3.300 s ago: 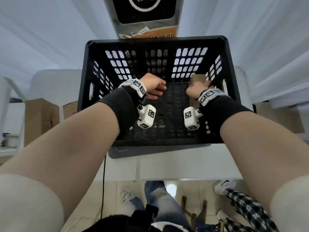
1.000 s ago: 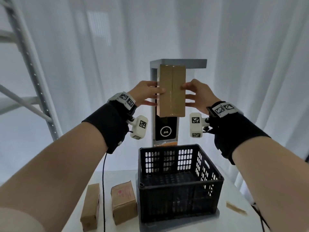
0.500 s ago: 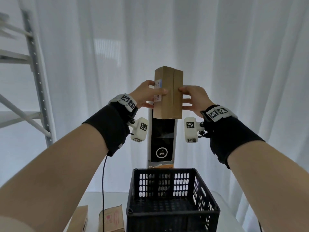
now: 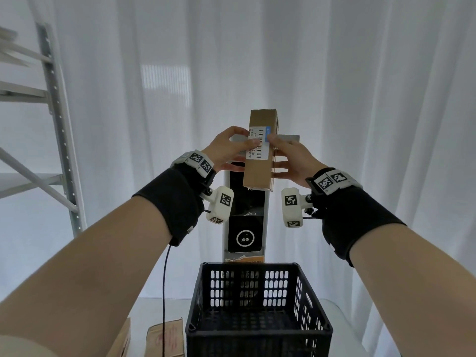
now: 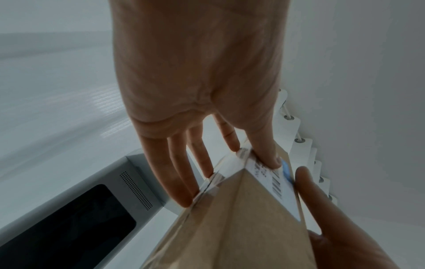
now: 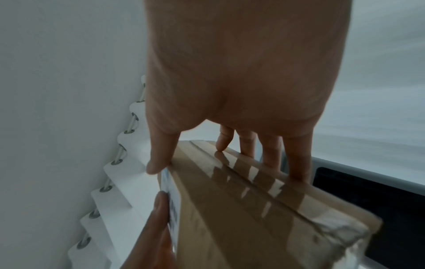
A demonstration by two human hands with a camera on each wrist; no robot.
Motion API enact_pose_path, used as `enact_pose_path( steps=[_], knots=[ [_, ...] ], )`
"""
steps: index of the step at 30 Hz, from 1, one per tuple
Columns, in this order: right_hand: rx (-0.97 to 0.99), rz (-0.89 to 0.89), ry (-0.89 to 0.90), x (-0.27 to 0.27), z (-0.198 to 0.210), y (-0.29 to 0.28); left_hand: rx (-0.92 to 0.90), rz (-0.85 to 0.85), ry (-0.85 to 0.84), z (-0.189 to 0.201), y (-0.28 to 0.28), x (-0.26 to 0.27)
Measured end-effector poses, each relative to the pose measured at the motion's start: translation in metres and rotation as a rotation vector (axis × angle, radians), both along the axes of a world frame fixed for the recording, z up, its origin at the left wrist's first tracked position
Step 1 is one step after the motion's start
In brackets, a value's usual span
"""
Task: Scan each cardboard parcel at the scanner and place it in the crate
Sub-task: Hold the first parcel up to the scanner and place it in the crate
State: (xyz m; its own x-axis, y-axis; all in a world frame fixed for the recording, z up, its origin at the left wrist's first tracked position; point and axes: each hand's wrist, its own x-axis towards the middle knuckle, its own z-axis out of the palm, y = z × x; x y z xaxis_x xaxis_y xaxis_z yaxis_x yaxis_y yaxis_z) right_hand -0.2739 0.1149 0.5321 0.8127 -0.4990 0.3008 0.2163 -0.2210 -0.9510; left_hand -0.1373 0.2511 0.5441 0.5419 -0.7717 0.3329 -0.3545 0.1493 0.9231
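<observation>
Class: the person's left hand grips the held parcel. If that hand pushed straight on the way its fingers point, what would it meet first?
Probably the scanner housing: the left hand fingers pass behind the parcel toward it, though depth is unclear.

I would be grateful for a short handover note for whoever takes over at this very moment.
Left hand and right hand: both grip the brown cardboard parcel, held upright before the tall grey scanner post, with its barcode label facing the person, not the scanner.
Black plastic crate: below; contents unclear.
Two more cardboard parcels lie left of the crate.
Left: scan this one, crate it, then those.
</observation>
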Motion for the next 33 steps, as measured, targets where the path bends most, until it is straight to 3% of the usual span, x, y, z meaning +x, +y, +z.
enact_pose_path(
  steps=[6,14,26,33],
  knots=[
    [0.094,-0.004,-0.069,-0.007,-0.004,-0.006,-0.047,0.006,0.019,-0.001,-0.002,-0.01],
    [0.285,0.201,-0.134,-0.02,-0.007,-0.005,0.052,-0.103,0.087,-0.008,0.0,-0.022],
    [0.096,-0.189,-0.16,-0.027,-0.011,-0.007,-0.004,0.055,0.046,-0.013,0.004,-0.024],
    [0.107,-0.254,-0.058,-0.021,-0.024,-0.004,0.035,0.064,0.057,-0.027,0.01,-0.015]
  ],
)
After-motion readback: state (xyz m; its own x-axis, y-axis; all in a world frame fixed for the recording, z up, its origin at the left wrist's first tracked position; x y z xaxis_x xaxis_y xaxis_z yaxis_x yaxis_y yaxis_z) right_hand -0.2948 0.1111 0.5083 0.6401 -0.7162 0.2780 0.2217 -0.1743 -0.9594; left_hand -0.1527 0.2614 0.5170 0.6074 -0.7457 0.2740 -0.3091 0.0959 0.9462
